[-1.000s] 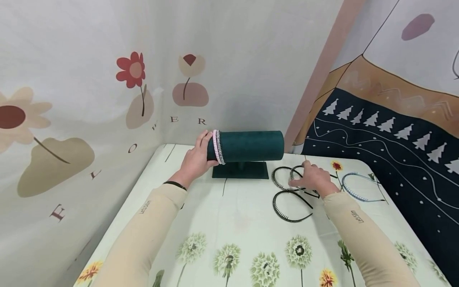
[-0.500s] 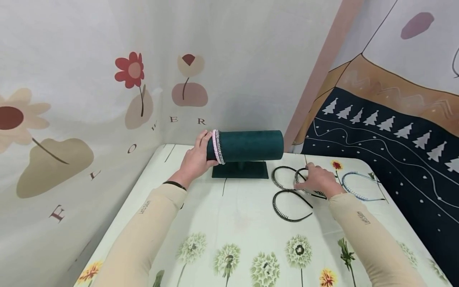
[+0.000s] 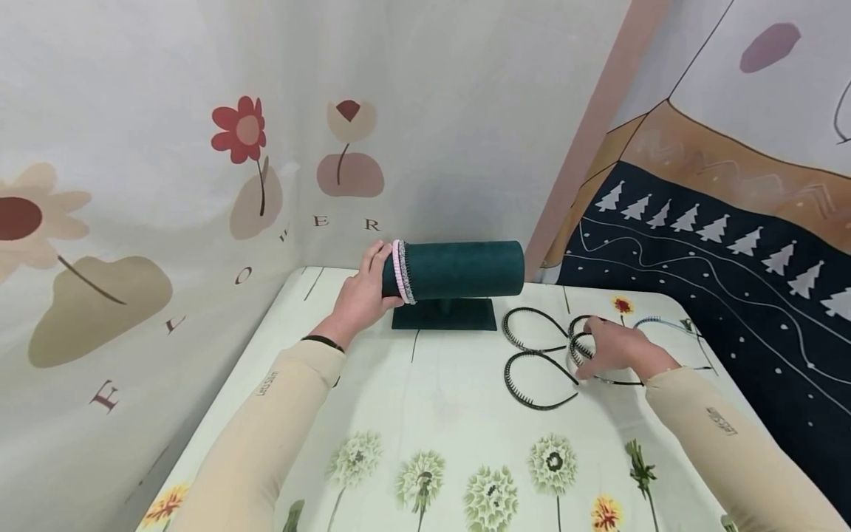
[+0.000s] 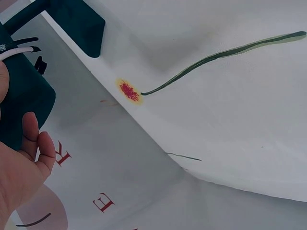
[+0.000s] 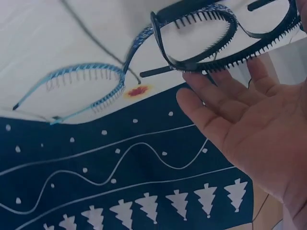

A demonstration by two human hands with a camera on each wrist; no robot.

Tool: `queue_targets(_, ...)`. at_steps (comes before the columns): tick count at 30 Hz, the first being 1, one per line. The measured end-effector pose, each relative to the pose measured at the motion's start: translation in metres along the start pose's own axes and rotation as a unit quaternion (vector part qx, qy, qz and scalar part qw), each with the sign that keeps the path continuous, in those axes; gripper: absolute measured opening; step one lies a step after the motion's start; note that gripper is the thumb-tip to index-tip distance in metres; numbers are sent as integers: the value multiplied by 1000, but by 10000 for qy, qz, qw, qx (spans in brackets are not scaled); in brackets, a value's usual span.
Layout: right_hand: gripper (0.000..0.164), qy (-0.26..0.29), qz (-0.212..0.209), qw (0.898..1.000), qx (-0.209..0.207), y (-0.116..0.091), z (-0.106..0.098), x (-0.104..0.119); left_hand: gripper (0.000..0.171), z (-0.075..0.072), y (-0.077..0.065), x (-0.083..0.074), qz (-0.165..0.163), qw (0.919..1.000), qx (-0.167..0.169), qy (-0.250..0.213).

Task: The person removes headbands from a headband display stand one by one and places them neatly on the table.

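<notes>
My left hand (image 3: 357,301) grips the left end of a dark green cylindrical headband stand (image 3: 465,268), thumb in front and fingers over the top. Beside those fingers, a pink headband (image 3: 399,272) and a grey patterned one sit round the cylinder. At the right of the table my right hand (image 3: 614,347) holds a black toothed headband (image 5: 240,61), its fingers against the band in the right wrist view. Another dark, blue-patterned headband (image 5: 141,40) overlaps it there. The thumb is hidden in that view.
Two black headbands lie left of the right hand: an upper one (image 3: 510,329) and a lower one (image 3: 515,384). A light blue headband (image 5: 86,69) lies at the table's right. The stand's flat base (image 3: 444,318) rests near the back edge, before a printed curtain (image 3: 452,148).
My right hand has moved to the right, drawing the black headband away from the upper black one lying at its left. My left hand has stayed on the stand.
</notes>
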State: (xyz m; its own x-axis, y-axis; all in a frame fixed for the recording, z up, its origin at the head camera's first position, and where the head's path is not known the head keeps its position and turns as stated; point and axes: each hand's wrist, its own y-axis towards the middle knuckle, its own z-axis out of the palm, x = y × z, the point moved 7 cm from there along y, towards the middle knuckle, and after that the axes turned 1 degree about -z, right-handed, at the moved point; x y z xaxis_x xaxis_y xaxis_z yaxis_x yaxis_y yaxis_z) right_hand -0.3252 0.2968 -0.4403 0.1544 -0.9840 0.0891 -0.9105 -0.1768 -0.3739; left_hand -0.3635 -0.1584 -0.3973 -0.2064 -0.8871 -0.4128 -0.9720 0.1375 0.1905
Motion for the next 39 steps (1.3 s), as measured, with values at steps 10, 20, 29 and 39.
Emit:
queue_targets(10, 104, 56, -289, 9989, 363, -25, 19, -5, 110, 0, -1, 0, -37, 10000, 10, 10)
queue_targets(20, 114, 92, -380, 9984, 408, -33, 39, -9, 108, -1, -1, -1, 87, 10000, 7, 38)
queue_targets(29, 121, 36, -563, 9980, 301, -35, 41, -3, 108, 0, 1, 0, 56, 10000, 47, 25)
queue_targets(39, 123, -108, -706, 9974, 52, -37, 39, 2, 109, 0, 1, 0, 4, 10000, 27, 44)
